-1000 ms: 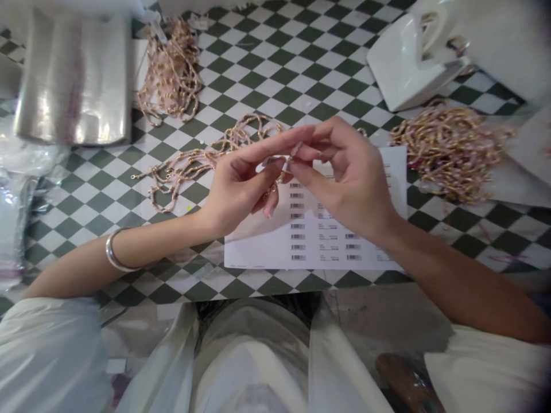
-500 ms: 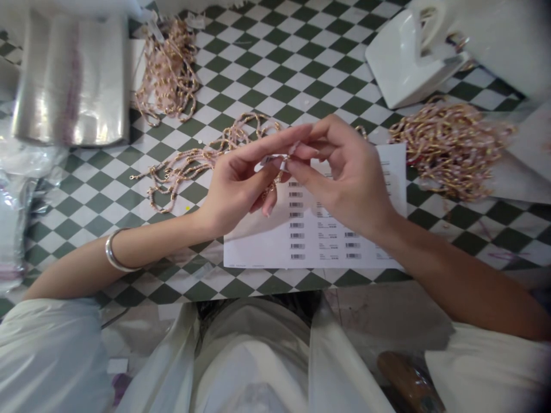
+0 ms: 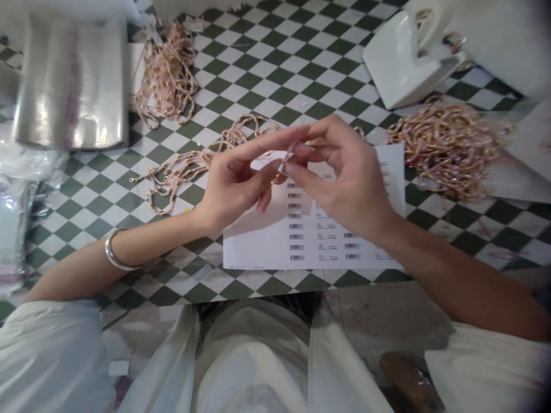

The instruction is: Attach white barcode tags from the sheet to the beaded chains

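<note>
Over a white sheet of barcode labels (image 3: 258, 244), my left hand (image 3: 236, 186) and my right hand (image 3: 348, 172) meet at their fingertips. Both pinch a pink-and-gold beaded strand (image 3: 274, 179) with a small white label (image 3: 282, 166) on it. Part of its gold end hangs below the left fingertips, and the rest is mostly hidden by the fingers. Behind and left of my left hand, several loose beaded strands (image 3: 185, 166) lie on the table, some partly covered by that hand.
A heap of beaded strands (image 3: 451, 149) lies at right, near a white glossy holder (image 3: 408, 63). Another bundle of strands (image 3: 166, 74) sits at upper left, beside a stack of clear plastic bags (image 3: 94, 86). The checkered table (image 3: 163, 292) ends close to my body.
The white label stuck out leftward between my fingertips before; now just a small piece shows at the pinch. My left lower fingers have shifted slightly, while both arms stay nearly still.
</note>
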`<action>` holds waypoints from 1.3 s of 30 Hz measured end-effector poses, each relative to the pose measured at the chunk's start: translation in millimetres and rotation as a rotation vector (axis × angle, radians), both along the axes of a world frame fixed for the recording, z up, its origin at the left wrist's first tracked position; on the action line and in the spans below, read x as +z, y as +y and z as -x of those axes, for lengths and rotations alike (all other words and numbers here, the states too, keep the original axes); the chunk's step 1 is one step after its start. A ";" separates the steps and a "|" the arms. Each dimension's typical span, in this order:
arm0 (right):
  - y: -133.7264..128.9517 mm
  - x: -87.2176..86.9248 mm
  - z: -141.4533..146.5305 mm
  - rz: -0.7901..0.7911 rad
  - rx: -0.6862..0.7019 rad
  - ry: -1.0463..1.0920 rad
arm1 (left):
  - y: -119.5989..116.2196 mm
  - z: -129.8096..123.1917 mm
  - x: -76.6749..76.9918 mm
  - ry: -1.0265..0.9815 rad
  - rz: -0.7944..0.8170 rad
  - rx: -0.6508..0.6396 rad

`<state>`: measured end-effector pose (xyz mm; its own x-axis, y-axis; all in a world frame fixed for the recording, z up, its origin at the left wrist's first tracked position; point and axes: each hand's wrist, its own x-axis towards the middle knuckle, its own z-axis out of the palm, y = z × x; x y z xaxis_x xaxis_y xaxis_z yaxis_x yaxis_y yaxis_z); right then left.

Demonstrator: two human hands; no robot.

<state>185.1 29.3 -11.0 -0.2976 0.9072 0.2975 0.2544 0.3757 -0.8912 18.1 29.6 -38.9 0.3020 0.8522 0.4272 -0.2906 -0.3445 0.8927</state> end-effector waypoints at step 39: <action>-7.8 7.9 -3.6 -0.387 -0.128 -0.593 | 6.6 5.2 -1.8 0.142 0.133 0.108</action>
